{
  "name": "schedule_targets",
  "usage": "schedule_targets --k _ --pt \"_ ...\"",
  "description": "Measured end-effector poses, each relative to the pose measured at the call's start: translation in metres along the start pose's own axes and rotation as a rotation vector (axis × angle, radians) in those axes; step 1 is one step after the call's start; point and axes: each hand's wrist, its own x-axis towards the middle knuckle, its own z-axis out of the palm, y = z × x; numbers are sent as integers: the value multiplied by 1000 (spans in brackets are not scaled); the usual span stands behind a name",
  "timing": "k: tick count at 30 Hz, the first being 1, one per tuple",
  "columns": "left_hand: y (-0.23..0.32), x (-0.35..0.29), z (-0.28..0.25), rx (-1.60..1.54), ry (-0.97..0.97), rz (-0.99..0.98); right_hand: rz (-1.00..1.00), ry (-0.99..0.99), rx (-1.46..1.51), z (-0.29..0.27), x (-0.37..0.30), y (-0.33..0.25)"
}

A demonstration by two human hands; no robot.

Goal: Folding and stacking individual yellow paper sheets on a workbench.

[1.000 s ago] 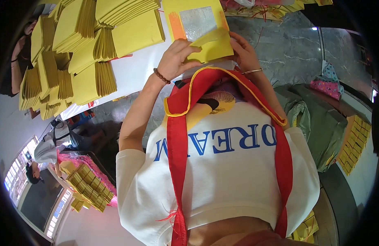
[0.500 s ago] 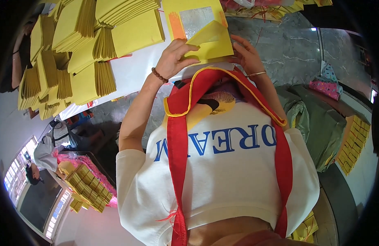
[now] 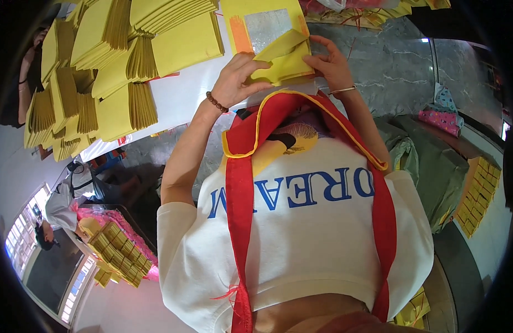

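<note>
Yellow paper (image 3: 292, 65) lies between the person's two hands at the near edge of a white table (image 3: 181, 105), its front flap raised and creased, the crease slanting up to the right. The left hand (image 3: 238, 76) comes at it from the left, palm side toward the sheet, thumb and forefinger parted in a loose C with their tips on the paper's left part; whether they pinch it cannot be told. The right hand (image 3: 332, 65) bends inward at the right edge, half open, thumb lying over the paper's margin and forefinger stretched just above, near the flap's upper corner; how firmly it grips is unclear. Both elbows are bent, the forearms angling up and framing the chest. A brown beaded bracelet (image 3: 216, 102) circles the left wrist, a pale bangle (image 3: 343, 89) the right. Just beyond the flap, a silver-grey panel (image 3: 262, 32) shows on yellow paper, with an orange strip (image 3: 239, 34) to its left. Fanned stacks of yellow paper (image 3: 188, 44) crowd the table further left. Below the hands hangs a red apron (image 3: 241, 211) with yellow trim, over a white shirt (image 3: 315, 238). Grey marbled flooring (image 3: 378, 66) spreads to the right; at lower left, a co-worker (image 3: 62, 205) leans by a box of yellow bundles (image 3: 120, 250).
</note>
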Motion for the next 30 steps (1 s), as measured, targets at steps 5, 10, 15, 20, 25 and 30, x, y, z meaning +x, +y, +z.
schedule_targets --k 5,10,15,20,25,30 --pt "0 -1 3 33 20 16 -54 88 68 14 3 -3" --pt "-2 -1 3 9 20 3 -102 85 103 10 15 14" --pt "1 -2 9 12 121 7 -123 110 160 13 17 19" --pt "4 -1 12 28 144 -15 -160 123 191 8 19 28" --pt "1 -2 10 -58 138 -73 -157 122 149 6 12 27" --pt "-6 -3 10 -91 164 -126 -155 159 182 11 12 25"
